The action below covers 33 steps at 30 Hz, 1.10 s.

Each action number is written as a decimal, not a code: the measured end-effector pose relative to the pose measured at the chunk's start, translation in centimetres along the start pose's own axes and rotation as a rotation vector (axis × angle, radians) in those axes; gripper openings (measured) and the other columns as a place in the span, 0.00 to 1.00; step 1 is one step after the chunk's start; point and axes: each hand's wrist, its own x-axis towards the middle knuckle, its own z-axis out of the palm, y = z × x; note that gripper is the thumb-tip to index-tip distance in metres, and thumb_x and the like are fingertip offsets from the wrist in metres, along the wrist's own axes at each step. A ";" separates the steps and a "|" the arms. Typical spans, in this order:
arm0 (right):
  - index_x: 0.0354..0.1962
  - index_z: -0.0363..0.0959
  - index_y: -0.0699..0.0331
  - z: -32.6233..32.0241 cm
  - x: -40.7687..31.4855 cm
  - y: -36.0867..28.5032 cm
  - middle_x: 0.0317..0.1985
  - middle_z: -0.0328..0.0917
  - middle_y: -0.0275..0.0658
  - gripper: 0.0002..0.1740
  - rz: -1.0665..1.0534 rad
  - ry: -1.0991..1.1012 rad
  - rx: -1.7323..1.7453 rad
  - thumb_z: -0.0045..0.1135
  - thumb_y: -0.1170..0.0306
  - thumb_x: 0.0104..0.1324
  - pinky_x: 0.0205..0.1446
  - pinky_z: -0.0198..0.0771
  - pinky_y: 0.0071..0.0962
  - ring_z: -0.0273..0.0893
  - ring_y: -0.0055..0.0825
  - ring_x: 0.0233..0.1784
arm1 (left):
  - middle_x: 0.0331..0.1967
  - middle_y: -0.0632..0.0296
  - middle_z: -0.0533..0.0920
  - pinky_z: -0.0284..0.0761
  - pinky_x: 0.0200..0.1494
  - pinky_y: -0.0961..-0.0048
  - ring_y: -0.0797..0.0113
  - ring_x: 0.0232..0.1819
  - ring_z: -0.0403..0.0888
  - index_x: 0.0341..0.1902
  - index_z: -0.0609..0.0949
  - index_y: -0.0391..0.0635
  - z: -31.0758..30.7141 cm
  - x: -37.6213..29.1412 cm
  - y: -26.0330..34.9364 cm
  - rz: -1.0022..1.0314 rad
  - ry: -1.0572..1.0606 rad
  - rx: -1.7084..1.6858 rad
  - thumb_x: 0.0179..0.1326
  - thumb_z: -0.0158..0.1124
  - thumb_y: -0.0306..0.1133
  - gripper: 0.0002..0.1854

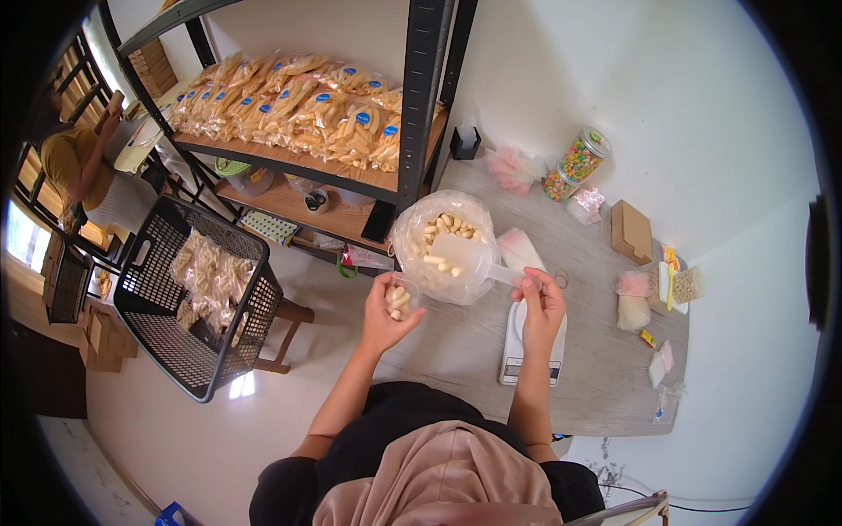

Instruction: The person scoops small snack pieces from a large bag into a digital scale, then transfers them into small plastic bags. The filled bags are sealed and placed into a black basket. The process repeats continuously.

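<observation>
My left hand [389, 315] holds a small clear plastic cup [410, 293] with several pale, finger-shaped snack pieces [397, 302] in it. In my right hand [541, 309] is the handle of a translucent plastic scoop [460, 253]. The scoop's bowl lies over the mouth of a large clear plastic bag [421, 269] and carries a few snack pieces [442, 264]. More pieces [450, 225] fill the bag behind it. Below my right hand, partly covered by it, a white digital kitchen scale [513, 348] rests on the grey wood-grain table [605, 368].
Left of me, a black plastic basket [158, 315] holding bagged snacks [212, 269] sits on a wooden stool [289, 319]. A metal shelf [296, 154] carries many bagged snacks [316, 108]. Candy jars [579, 161] and a cardboard box [631, 231] line the wall. A person [85, 164] stands at far left.
</observation>
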 end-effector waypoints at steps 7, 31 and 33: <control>0.40 0.73 0.69 1.1 -2.2 -1.2 0.28 0.77 0.38 0.09 -0.067 -0.192 -0.115 0.51 0.75 0.62 0.32 0.67 0.16 0.72 0.17 0.28 | 0.36 0.56 0.74 0.69 0.42 0.68 0.59 0.37 0.74 0.44 0.69 0.40 -0.2 0.1 1.5 0.141 0.081 0.243 0.33 0.74 0.35 0.32; 0.43 0.73 0.66 2.0 0.5 7.0 0.32 0.74 0.38 0.14 -0.058 0.071 -0.151 0.55 0.70 0.60 0.36 0.65 0.20 0.69 0.22 0.29 | 0.41 0.56 0.67 0.67 0.45 0.70 0.64 0.40 0.69 0.50 0.63 0.41 -0.3 -0.9 0.7 0.375 0.180 0.225 0.33 0.75 0.31 0.39; 0.42 0.74 0.63 2.5 0.7 7.5 0.33 0.71 0.40 0.14 -0.189 0.034 -0.529 0.57 0.70 0.58 0.37 0.65 0.23 0.68 0.25 0.31 | 0.42 0.57 0.66 0.66 0.46 0.71 0.65 0.41 0.68 0.51 0.61 0.41 -0.3 -1.2 0.6 0.351 0.184 0.173 0.33 0.75 0.30 0.40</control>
